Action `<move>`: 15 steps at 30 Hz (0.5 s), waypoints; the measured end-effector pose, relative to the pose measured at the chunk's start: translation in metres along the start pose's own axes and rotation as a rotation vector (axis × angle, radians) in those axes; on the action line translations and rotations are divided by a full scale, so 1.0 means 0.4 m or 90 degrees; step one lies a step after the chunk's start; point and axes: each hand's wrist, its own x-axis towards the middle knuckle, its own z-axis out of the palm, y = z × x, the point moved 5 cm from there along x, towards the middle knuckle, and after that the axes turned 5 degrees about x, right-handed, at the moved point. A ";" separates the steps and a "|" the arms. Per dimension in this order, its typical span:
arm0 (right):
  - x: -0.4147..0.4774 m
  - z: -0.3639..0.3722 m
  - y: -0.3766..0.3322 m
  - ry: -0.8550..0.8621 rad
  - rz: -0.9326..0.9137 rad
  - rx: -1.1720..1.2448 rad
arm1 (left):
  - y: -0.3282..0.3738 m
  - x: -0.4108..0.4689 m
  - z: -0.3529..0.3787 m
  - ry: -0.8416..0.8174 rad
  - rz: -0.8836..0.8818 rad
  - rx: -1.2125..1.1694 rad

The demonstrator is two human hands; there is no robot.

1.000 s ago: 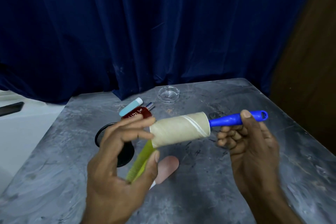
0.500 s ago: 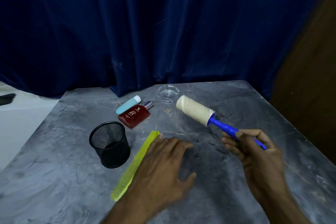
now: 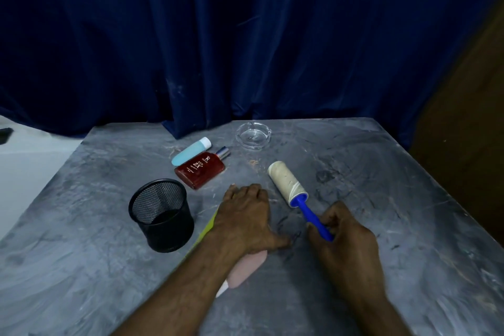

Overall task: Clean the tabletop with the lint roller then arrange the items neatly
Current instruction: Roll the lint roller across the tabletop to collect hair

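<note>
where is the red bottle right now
In the head view, the red bottle lies left of centre on the table, beside the pale blue tube and beyond the black mesh cup.

You're in a home-type spot, prob. a dressing corner: grey marbled table (image 3: pixel 381 199) w/ perfume bottle (image 3: pixel 200 170), small blue bottle (image 3: pixel 191 150), glass ashtray (image 3: pixel 253 135), mesh cup (image 3: pixel 161 215); dark blue curtain (image 3: pixel 245 35) behind, wood panel (image 3: pixel 463 117) on rt.
</note>
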 end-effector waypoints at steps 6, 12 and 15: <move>0.009 0.035 -0.061 -0.133 -0.105 -0.231 | -0.005 0.004 -0.001 -0.049 0.013 0.006; 0.005 0.069 -0.082 -0.157 -0.129 -0.352 | -0.005 0.013 0.015 -0.113 0.015 0.026; 0.017 0.082 -0.069 -0.192 -0.111 -0.367 | 0.002 0.018 0.018 -0.111 0.012 0.040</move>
